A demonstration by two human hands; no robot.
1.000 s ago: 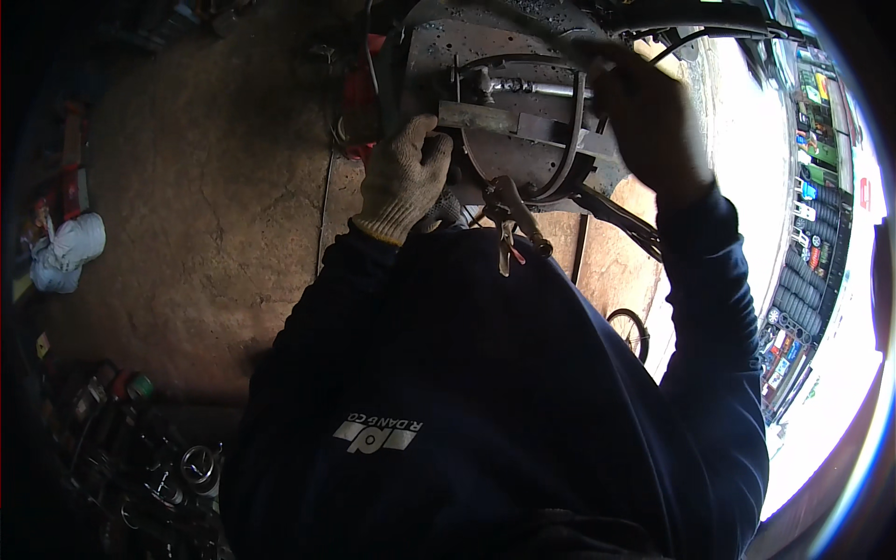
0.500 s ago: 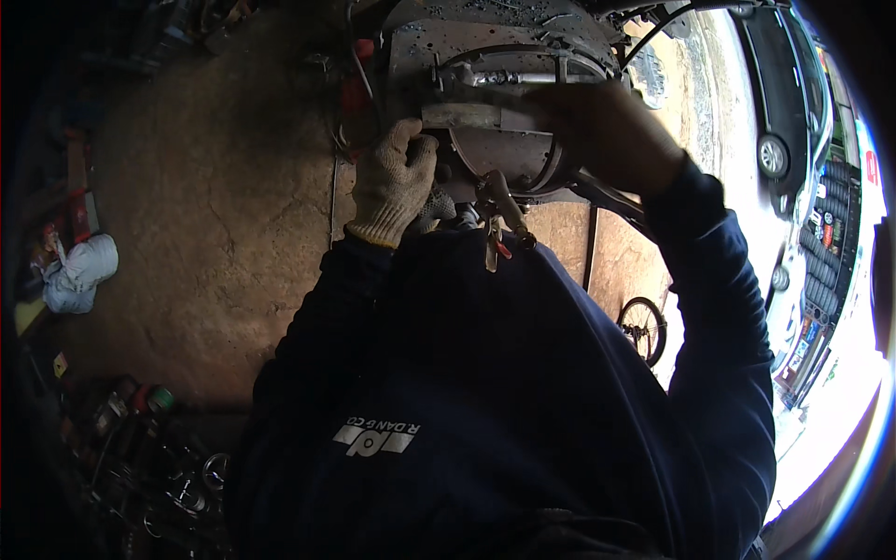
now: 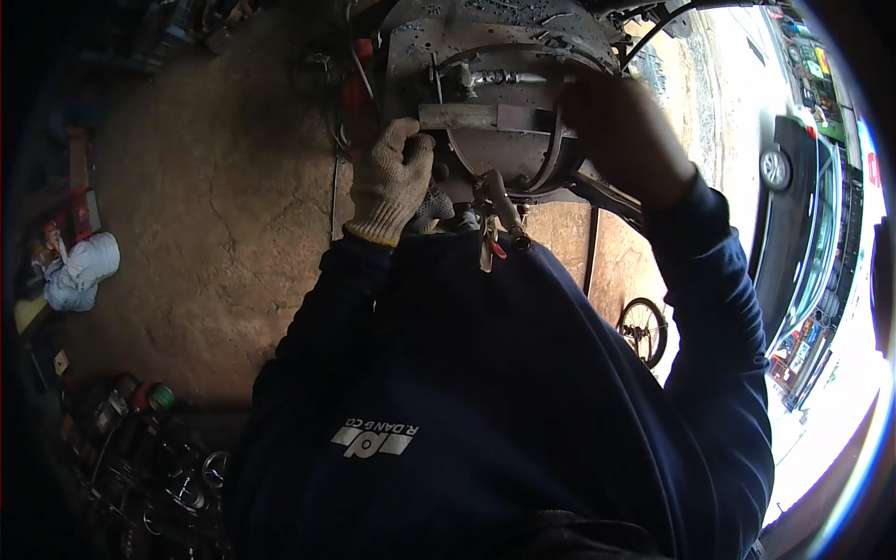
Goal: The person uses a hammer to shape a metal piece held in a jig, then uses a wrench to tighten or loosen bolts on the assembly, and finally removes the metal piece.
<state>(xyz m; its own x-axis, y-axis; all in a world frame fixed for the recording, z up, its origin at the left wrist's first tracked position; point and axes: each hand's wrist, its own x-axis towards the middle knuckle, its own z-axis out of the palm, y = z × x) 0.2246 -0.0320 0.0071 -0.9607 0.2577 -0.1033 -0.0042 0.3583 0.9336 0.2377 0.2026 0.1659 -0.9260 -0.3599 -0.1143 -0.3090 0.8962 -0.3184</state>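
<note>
Left hand (image 3: 389, 182) gloved, fingers curled just beside the left end of a flat metal bar (image 3: 457, 117) on the bench (image 3: 411, 51); right hand (image 3: 621, 135) blurred near its other end, grip untellable on both. Probably working the bar; next move calls for a steady left.

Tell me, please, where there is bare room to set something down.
The brown floor looks mostly bare between the pale bundle and the gloved left hand. The metal work surface is crowded by the flat bar and the right hand; dark clutter fills the view's lower left.
</note>
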